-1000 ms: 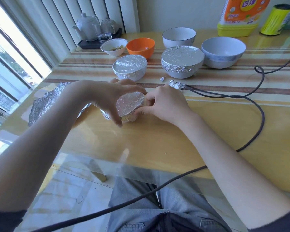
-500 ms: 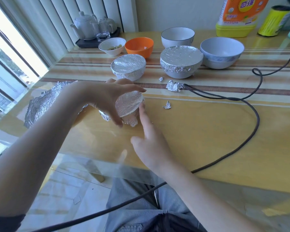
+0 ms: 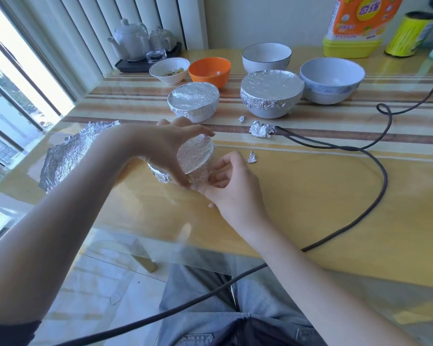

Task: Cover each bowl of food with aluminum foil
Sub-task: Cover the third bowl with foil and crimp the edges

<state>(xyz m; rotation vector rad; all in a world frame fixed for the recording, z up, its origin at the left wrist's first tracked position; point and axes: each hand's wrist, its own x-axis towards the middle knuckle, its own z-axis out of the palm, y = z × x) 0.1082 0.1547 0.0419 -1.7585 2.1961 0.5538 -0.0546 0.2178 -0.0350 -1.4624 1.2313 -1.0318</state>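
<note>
1. Nearest the tabletop's [image 3: 310, 208] near edge, left of its middle, both hands work one small bowl [image 3: 193, 161] that is tipped toward the person, its mouth already skinned with foil.
2. The left hand [image 3: 165, 148] grips that bowl from the far-left side, thumb and fingers curled round its rim.
3. The right hand [image 3: 230, 186] sits just beside it on the near-right, fingers bent and pinching the foil skirt against the bowl's wall; the two hands are close together with the bowl between them.
4. Judged from this, the small bowl is in its last crimping stage.
5. A crumpled foil sheet [image 3: 68, 156] lies behind the left forearm, toward the left edge; foil scraps [image 3: 259, 128] sit right of the hands, near a dark cable [image 3: 375, 176].
6. Farther back, mid-table, two bowls are done: a smaller covered bowl [image 3: 194, 101] and a larger covered bowl [image 3: 271, 92].
7. Toward the far edge, four are uncovered: a small white bowl [image 3: 169, 70] with food bits, an orange bowl [image 3: 209, 71], a rimmed white bowl [image 3: 266, 57] and a large pale bowl [image 3: 331, 79]; what those last three hold cannot be made out.
</note>
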